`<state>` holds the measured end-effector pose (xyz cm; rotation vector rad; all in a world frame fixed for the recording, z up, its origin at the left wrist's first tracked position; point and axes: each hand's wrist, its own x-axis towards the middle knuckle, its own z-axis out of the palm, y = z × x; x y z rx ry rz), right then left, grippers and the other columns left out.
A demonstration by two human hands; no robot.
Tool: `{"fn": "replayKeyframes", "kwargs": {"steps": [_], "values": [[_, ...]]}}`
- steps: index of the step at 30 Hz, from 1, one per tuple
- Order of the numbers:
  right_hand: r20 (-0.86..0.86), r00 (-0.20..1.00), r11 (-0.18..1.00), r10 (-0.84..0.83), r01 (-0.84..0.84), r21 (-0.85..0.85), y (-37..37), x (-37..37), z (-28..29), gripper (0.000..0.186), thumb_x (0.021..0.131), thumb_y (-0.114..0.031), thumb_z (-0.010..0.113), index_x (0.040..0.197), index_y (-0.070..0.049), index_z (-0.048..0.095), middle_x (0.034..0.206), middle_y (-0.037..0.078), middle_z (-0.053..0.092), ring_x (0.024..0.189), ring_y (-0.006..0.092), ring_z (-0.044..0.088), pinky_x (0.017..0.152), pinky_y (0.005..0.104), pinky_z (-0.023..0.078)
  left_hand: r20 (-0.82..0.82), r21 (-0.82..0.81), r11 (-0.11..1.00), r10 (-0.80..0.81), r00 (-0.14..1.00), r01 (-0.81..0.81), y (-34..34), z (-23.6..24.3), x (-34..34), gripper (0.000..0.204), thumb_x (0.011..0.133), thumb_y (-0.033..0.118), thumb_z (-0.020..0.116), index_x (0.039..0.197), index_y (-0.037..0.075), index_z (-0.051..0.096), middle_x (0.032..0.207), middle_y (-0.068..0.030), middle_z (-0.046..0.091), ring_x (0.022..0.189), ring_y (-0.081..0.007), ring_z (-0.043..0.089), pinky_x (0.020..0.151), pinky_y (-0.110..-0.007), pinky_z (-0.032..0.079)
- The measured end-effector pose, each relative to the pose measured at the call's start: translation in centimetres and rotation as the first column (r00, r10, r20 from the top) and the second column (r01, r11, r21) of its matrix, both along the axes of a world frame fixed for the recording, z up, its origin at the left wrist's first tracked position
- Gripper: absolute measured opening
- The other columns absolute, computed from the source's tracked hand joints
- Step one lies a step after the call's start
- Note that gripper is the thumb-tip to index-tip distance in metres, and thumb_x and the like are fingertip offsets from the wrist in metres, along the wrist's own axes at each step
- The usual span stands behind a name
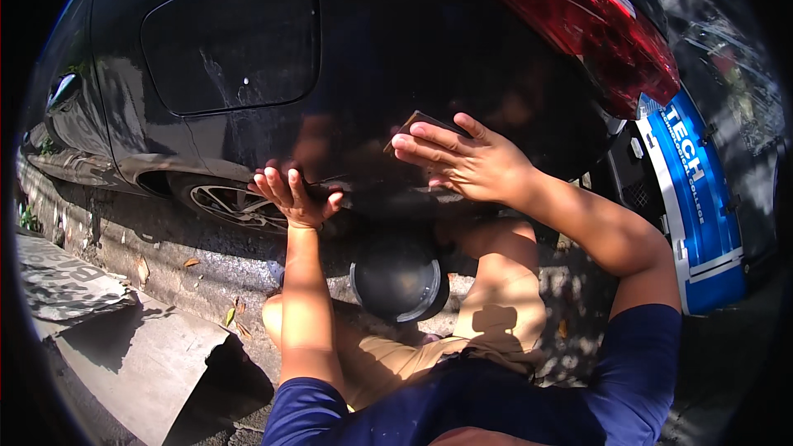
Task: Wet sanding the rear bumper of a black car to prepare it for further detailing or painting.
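In front of me is the glossy black rear side panel (372,41) of a car. My right hand (475,161) lies with fingers stretched over a small dark sheet (425,118), which looks like sandpaper, at the panel below the red tail light (586,25). Most of that sheet is hidden under the fingers. Lower and to the left, my left hand (293,198) has its fingers spread near the lower panel, above the rear wheel, with nothing in it. I cannot tell whether its palm touches the paint. Pale streaks run down by the fuel door (239,41).
Between my knees stands a round black bucket (435,281). The rear wheel (231,201) is at the left under the arch. Flattened cardboard (140,355) lies on the rough ground at lower left. A blue and white printed panel (698,198) stands at the right.
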<state>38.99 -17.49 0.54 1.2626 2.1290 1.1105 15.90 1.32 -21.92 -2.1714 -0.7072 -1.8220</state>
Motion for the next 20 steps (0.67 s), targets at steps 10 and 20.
{"fn": "replayKeyframes", "kwargs": {"steps": [10,20], "values": [[-0.107,0.991,0.991,-0.085,0.095,0.091,5.2,-3.7,4.8,0.077,0.101,-0.054,0.039,0.166,-0.021,0.014,0.173,-0.001,0.005,0.16,0.0205,0.002,0.124,0.0593,-0.011,0.088,-0.005,0.999,-0.036,0.995,0.037,0.0,-0.5,-0.1,0.095,0.091,0.077,0.047,0.161,0.015,0.03,0.168,-0.0196,0.019,0.157,-0.0437,0.009,0.123,-0.064,0.002],[-0.335,0.929,0.961,-0.157,0.222,0.165,8.4,-5.2,9.9,0.073,0.103,-0.052,0.038,0.166,-0.024,0.012,0.173,-0.003,0.004,0.16,0.0234,-0.001,0.123,0.0624,-0.012,0.024,0.002,1.0,-0.007,1.0,0.007,0.1,-0.2,-0.4,0.098,0.093,0.077,0.042,0.163,0.012,0.024,0.169,-0.0226,0.014,0.157,-0.0427,0.007,0.123,-0.063,0.002]]}}
